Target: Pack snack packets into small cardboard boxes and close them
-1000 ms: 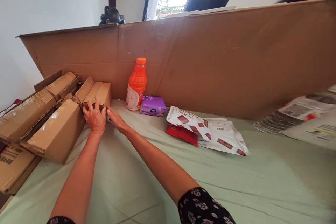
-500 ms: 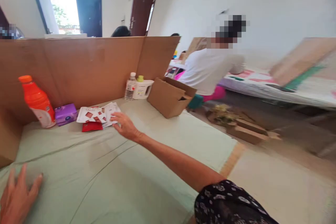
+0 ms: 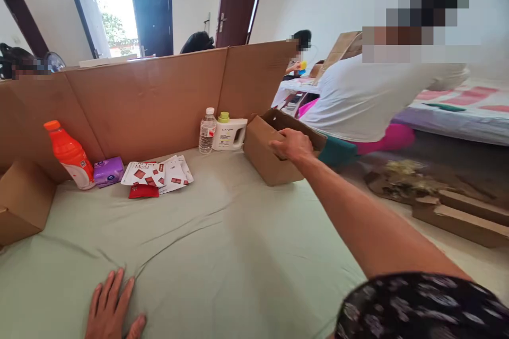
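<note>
My right hand (image 3: 293,145) reaches over a small open cardboard box (image 3: 260,151) at the table's far right, fingers curled over its upper edge. Part of the rim and the box's inside are hidden by the hand. On the green cloth (image 3: 207,243) at lower left, my left hand (image 3: 112,307) lies flat with its fingers spread, holding nothing. Just left of the box stand a white jug with a yellow-green cap (image 3: 228,135) and a clear water bottle (image 3: 207,132).
White and red packets (image 3: 159,176), a purple tissue pack (image 3: 108,171) and an orange bottle (image 3: 69,154) line the back left. Another cardboard box (image 3: 29,201) is at the left edge. A tall cardboard panel (image 3: 151,95) closes the back. A person in white (image 3: 358,100) sits at right.
My right hand has moved right, from beside the packets to the box's rim. The left hand now shows further right in view, still flat. The camera view has shifted.
</note>
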`<state>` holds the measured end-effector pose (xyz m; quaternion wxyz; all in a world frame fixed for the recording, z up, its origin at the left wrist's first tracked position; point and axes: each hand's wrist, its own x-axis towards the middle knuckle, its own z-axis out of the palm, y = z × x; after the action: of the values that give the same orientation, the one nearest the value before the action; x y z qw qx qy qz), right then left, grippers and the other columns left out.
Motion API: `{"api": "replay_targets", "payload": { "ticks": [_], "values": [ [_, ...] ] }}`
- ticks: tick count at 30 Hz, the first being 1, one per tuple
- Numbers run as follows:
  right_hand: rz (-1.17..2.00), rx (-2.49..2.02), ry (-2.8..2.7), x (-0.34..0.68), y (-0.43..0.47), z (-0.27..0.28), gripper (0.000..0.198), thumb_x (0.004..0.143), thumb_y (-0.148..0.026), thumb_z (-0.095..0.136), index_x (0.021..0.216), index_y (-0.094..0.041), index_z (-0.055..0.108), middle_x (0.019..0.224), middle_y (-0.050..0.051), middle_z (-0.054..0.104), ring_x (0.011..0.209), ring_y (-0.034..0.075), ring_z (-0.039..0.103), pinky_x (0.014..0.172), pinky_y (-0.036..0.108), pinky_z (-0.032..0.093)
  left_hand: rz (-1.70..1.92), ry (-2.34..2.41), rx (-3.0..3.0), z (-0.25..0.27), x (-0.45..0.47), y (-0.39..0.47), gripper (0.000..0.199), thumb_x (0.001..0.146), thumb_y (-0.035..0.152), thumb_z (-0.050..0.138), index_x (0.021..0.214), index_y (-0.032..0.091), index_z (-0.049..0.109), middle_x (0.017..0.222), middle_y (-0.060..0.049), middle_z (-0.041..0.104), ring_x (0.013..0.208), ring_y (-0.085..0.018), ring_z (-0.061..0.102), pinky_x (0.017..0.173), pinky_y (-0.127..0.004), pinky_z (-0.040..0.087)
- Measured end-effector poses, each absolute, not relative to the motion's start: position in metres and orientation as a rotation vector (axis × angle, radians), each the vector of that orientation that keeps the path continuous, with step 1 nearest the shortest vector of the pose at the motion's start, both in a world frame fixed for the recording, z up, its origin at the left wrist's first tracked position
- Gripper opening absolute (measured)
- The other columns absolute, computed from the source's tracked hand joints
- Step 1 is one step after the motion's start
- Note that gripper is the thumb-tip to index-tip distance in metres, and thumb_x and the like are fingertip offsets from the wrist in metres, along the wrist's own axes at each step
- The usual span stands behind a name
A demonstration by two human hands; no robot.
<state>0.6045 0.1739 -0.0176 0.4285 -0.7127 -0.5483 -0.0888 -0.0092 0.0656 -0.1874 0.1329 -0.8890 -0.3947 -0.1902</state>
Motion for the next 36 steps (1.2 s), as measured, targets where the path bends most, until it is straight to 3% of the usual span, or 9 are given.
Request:
{"api": "replay_targets", "payload": {
  "ticks": [3,5,10,16,19,22,27,31,36],
  "values": [
    [-0.176,-1.888,-1.357,0.593,0.144,-0.020,0.021,0.095,-0.038,0.067,0.088,-0.018,0.073,0.078,0.007,0.071,0.073,0.021,0.068,0.070,0.037,0.054,-0.675,-1.259,-2.579,-0.183,-0.006,0.060,0.064,0.096,0.038,0.058,0.157,0.031,0.041,0.153,-0.013,0.056,0.135,-0.035,0.059,0.107,-0.055,0.050],
    [-0.136,-1.905,-1.409,0.574,0.112,-0.021,0.014,0.088,-0.035,0.073,0.088,-0.021,0.075,0.070,0.007,0.070,0.063,0.023,0.066,0.063,0.038,0.051,-0.726,-1.342,-2.578,-0.175,-0.002,0.059,0.060,0.097,0.040,0.056,0.155,0.030,0.042,0.150,-0.015,0.058,0.130,-0.035,0.063,0.102,-0.056,0.054],
    [-0.103,-1.540,-1.860,0.481,0.030,-0.011,0.014,0.093,-0.038,0.067,0.099,-0.028,0.074,0.085,0.004,0.077,0.071,0.023,0.070,0.064,0.036,0.055,-0.970,-1.504,-2.583,-0.123,0.018,0.050,0.063,0.102,0.039,0.051,0.160,0.026,0.030,0.153,-0.019,0.052,0.134,-0.035,0.059,0.097,-0.054,0.060],
    [-0.128,-0.915,-2.338,0.355,-0.018,0.003,0.024,0.098,-0.006,0.048,0.091,-0.020,0.065,0.075,0.003,0.069,0.062,0.015,0.058,0.061,0.032,0.044,-1.398,-1.344,-2.607,-0.045,0.025,-0.001,0.080,0.092,0.016,0.065,0.162,0.028,0.028,0.166,-0.013,0.036,0.151,-0.034,0.039,0.120,-0.056,0.040],
    [-0.072,-0.788,-2.385,0.322,-0.026,-0.001,0.024,0.096,-0.001,0.044,0.103,-0.014,0.064,0.078,0.006,0.068,0.063,0.016,0.056,0.059,0.033,0.041,-1.423,-1.157,-2.732,-0.025,0.019,-0.024,0.078,0.087,0.003,0.058,0.159,0.021,0.034,0.157,-0.014,0.048,0.151,-0.037,0.037,0.121,-0.059,0.037],
    [-0.027,-0.741,-2.409,0.301,-0.025,-0.004,0.025,0.096,-0.002,0.045,0.109,-0.012,0.064,0.075,0.004,0.066,0.062,0.016,0.055,0.057,0.033,0.041,-1.257,-1.060,-2.726,-0.013,0.011,-0.029,0.060,0.083,-0.005,0.054,0.140,0.014,0.054,0.130,-0.012,0.064,0.139,-0.030,0.051,0.120,-0.051,0.039],
    [0.075,-0.839,-2.359,0.288,-0.023,0.006,0.021,0.104,-0.014,0.047,0.104,-0.017,0.068,0.074,0.002,0.069,0.063,0.015,0.063,0.059,0.029,0.049,-1.219,-1.005,-2.665,-0.005,0.002,-0.013,0.034,0.081,-0.008,0.054,0.101,0.017,0.063,0.098,-0.005,0.063,0.112,-0.018,0.060,0.117,-0.041,0.040],
    [0.143,-0.941,-2.004,0.318,-0.003,0.017,0.022,0.106,-0.034,0.053,0.099,-0.023,0.071,0.084,0.003,0.078,0.076,0.016,0.073,0.070,0.026,0.057,-1.235,-1.022,-2.688,-0.010,0.002,-0.007,0.032,0.083,-0.005,0.052,0.102,0.019,0.062,0.099,-0.005,0.063,0.111,-0.018,0.059,0.116,-0.041,0.040],
    [0.041,-1.504,-1.810,0.348,0.100,0.002,0.024,0.102,-0.027,0.052,0.104,-0.019,0.074,0.095,0.006,0.079,0.083,0.020,0.074,0.074,0.031,0.059,-1.334,-1.078,-2.671,-0.020,0.007,-0.007,0.033,0.083,-0.004,0.050,0.102,0.020,0.062,0.097,-0.005,0.065,0.113,-0.020,0.059,0.115,-0.044,0.042]
  ]
}}
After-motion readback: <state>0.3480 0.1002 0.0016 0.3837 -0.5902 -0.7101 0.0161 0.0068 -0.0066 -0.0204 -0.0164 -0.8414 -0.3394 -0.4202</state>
